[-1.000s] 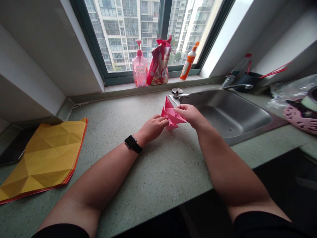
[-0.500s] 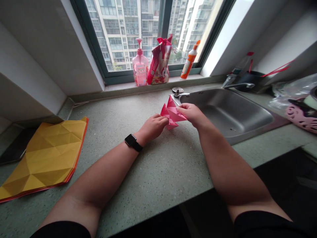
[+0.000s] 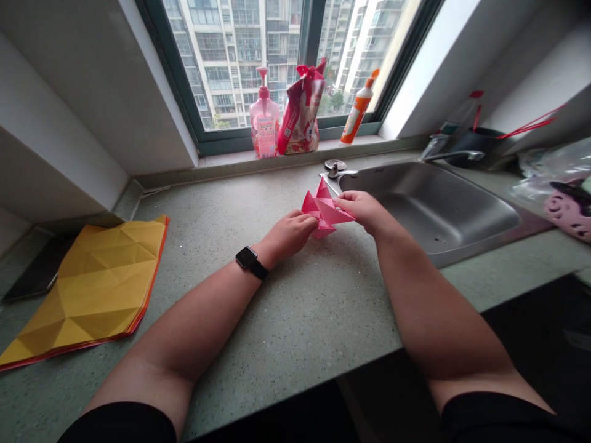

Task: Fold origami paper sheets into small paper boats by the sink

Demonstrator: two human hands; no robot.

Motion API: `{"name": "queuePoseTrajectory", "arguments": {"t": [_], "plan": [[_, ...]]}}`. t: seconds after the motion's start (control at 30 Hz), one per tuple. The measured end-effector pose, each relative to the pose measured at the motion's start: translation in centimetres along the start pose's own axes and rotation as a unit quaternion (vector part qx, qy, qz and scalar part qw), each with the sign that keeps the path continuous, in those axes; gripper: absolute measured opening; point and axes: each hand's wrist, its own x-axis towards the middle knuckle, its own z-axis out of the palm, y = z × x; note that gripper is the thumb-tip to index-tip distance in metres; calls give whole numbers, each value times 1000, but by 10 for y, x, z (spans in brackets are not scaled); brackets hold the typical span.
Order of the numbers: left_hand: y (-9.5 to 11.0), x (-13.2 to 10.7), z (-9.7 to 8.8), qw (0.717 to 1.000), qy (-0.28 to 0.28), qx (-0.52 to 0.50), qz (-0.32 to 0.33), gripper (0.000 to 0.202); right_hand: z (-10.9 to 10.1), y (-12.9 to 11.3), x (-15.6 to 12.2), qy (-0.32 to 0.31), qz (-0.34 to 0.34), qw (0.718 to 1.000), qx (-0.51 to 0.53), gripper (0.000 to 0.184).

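A pink folded origami paper (image 3: pixel 324 212) with pointed flaps is held above the countertop (image 3: pixel 314 326). My left hand (image 3: pixel 290 235) pinches its left side, and my right hand (image 3: pixel 362 210) grips its right flap with the fingertips. A black smartwatch (image 3: pixel 250 261) sits on my left wrist. Off to the left, a stack of yellow creased paper (image 3: pixel 95 289) with orange-red edges lies on the counter, away from both hands.
A stainless steel sink (image 3: pixel 443 206) with a faucet (image 3: pixel 455 155) lies right of my hands. A pink soap pump bottle (image 3: pixel 265 117), a red bag (image 3: pixel 301 111) and an orange-capped bottle (image 3: pixel 357 107) stand on the windowsill. A dark phone (image 3: pixel 39 271) lies beyond the yellow paper.
My hands and the pink paper have shifted only slightly, with the flaps spread a little more. The whole view has tilted a little, so the window and sink sit slightly differently.
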Motion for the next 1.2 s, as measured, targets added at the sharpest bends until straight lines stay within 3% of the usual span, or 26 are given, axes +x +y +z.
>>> {"name": "queuePoseTrajectory", "arguments": {"t": [0.67,1.0,1.2], "plan": [[-1,0,4,1000,10,-14,-7,21,-5,5,4,-39,-12,999,12,18],[1,0,2,1000,-1,-9,-10,21,-3,3,3,-35,-1,999,28,9],[0,1,3,1000,0,-13,2,24,-2,3,3,-34,-14,999,16,17]]}}
